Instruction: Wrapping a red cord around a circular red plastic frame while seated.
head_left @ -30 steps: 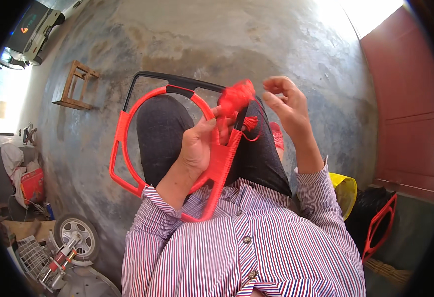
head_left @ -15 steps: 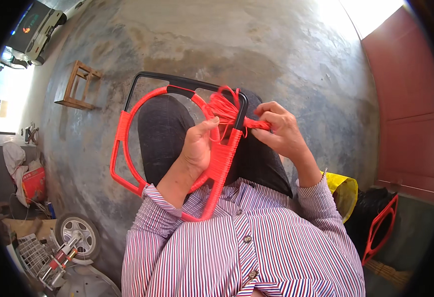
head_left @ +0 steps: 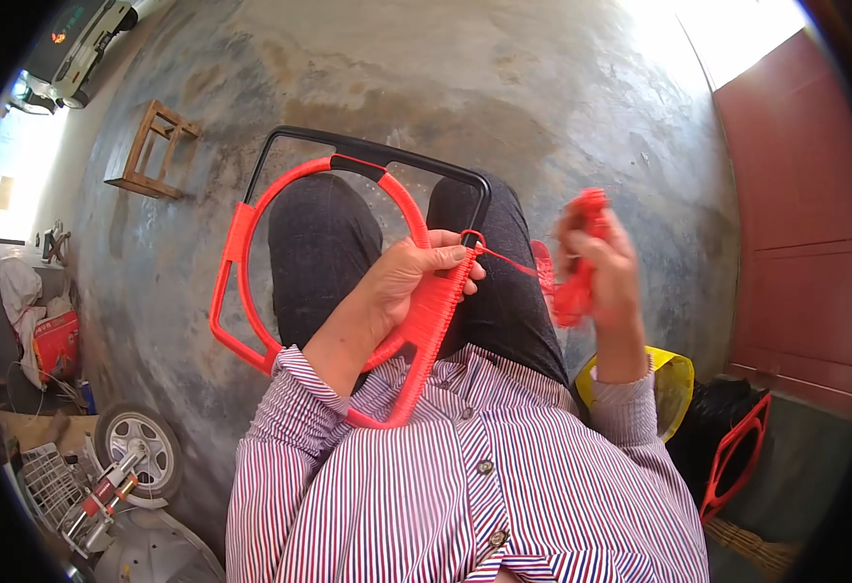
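Note:
Across my lap lies a black frame with a ring inside it, mostly wrapped in red cord. My left hand is closed round the wrapped side of the frame, its thumb on top near the bare black corner. Off to the right, my right hand grips a bundle of red cord, blurred by motion. A single strand runs from the bundle to the frame, where a small loop stands up beside my left thumb.
A wooden stool stands on the concrete floor at far left. A wheel lies at lower left. To my right are a yellow bag and another red-wrapped frame, near a red door.
My right hand has moved right, carrying the cord bundle away from the frame's corner and drawing a strand out. My left hand has shifted slightly right along the frame, its thumb now near the loop.

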Available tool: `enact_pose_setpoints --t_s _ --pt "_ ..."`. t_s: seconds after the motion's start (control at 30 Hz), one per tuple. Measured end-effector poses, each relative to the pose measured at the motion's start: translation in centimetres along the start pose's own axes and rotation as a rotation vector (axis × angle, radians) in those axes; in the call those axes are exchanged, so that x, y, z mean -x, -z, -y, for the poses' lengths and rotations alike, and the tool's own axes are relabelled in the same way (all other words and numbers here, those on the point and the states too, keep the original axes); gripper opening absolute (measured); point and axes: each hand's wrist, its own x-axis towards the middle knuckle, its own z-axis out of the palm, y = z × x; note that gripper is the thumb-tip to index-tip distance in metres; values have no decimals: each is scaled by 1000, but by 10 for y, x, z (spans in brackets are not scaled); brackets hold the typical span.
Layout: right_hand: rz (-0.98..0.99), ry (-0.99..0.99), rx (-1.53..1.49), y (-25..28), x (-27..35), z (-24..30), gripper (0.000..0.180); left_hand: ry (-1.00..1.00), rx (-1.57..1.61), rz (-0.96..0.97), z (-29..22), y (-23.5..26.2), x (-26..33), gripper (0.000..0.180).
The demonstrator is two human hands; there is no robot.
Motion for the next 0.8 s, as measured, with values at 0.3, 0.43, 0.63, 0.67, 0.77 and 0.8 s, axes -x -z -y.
enact_pose_setpoints --t_s 0.3,0.43,0.63,0.67,0.77,0.8 --pt "245 -116 226 -29 7 -4 15 -68 -33 9 2 1 2 20" --pt "445 119 410 -45 24 -1 23 -87 -55 12 7 0 -4 18" --pt "23 106 365 32 2 43 17 -60 54 1 2 7 -3 17" --pt "-36 225 308 48 4 56 17 -56 73 1 2 8 -2 17" --pt "-375 427 -153 154 -6 69 23 -36 116 12 4 8 -3 17" --pt "-266 447 -262 198 -4 70 24 -29 121 17 4 6 -5 18"
